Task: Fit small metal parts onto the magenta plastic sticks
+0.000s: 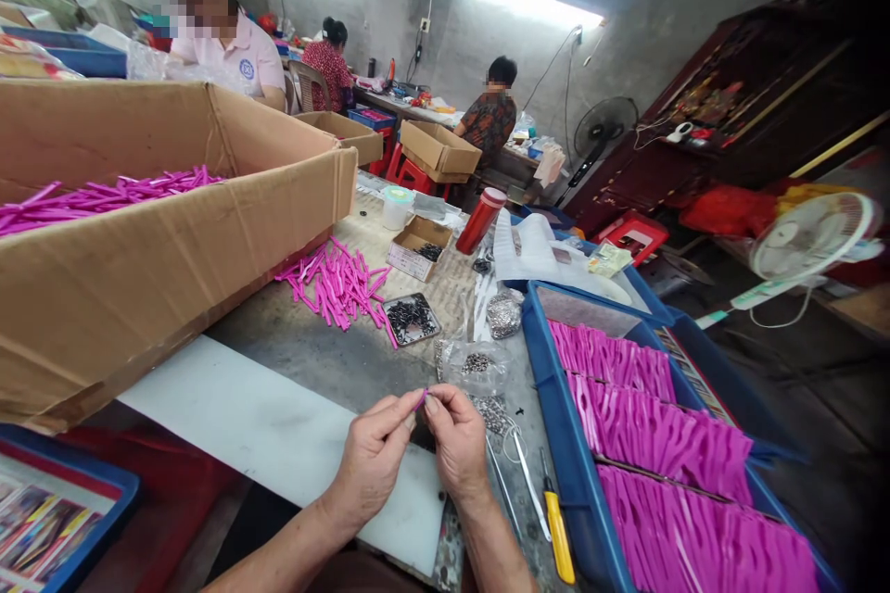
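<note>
My left hand (pixel 375 449) and my right hand (pixel 457 445) meet above the white board (pixel 278 417), fingertips pinched together. Between them is a small magenta plastic piece (pixel 421 399), mostly covered by the fingers. Beyond the hands, a pile of magenta plastic sticks (pixel 337 283) lies on the table beside a small tray (pixel 412 319) of black parts. Close to my right hand are a clear bag (pixel 476 367) of small metal parts, tweezers (pixel 532 486) and a yellow-handled screwdriver (pixel 558 533).
A large cardboard box (pixel 278 213) with magenta sticks stands on the left. To the right, a blue crate (pixel 577 510) holds rows of magenta pieces. A red thermos (pixel 481 220) and a small carton (pixel 410 261) stand farther back. Several people sit beyond the table.
</note>
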The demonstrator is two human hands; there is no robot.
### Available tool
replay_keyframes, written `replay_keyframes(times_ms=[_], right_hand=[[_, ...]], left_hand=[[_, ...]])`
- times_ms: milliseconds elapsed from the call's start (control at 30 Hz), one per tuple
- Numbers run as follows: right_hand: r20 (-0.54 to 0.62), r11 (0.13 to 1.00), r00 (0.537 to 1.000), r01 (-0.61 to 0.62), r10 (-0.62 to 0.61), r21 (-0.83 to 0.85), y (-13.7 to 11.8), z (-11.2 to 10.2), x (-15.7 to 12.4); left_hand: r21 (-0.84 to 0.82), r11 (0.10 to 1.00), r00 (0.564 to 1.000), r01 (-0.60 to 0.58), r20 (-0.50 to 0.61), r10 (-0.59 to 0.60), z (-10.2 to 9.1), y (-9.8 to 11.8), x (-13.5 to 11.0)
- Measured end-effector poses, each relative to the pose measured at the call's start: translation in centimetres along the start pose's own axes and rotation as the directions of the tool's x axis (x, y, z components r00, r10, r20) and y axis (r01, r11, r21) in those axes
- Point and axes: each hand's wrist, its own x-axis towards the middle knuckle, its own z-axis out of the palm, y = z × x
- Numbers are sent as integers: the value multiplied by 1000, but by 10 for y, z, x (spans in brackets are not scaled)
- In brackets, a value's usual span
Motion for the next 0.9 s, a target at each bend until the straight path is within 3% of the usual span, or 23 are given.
replay_keyframes(times_ms=[167,500,600,733,833,900], right_hand=[[-4,985,999,46,-48,-167,-11,-11,5],[-149,887,987,-9,-68,-461,-11,-59,22],[-155,782,982,-12,-109,-624,-12,-67,31],[-102,558,980,11,-170,-830,-14,-71,46],[-43,412,987,26,-158,-911,-13,-72,55],[-17,362,989,39,-150,-931,-12,-72,58]], left_hand=[[-3,1000,1000,4,-16,-5,-1,-1,2],[99,994,997,51,-57,-46,-4,-21,6],[126,990,998,65,-35,-61,-4,-28,6],[131,989,998,64,-25,-61,-5,-31,7],[138,988,998,65,-24,-62,-6,-32,8],[147,987,998,66,-23,-63,-6,-32,8]])
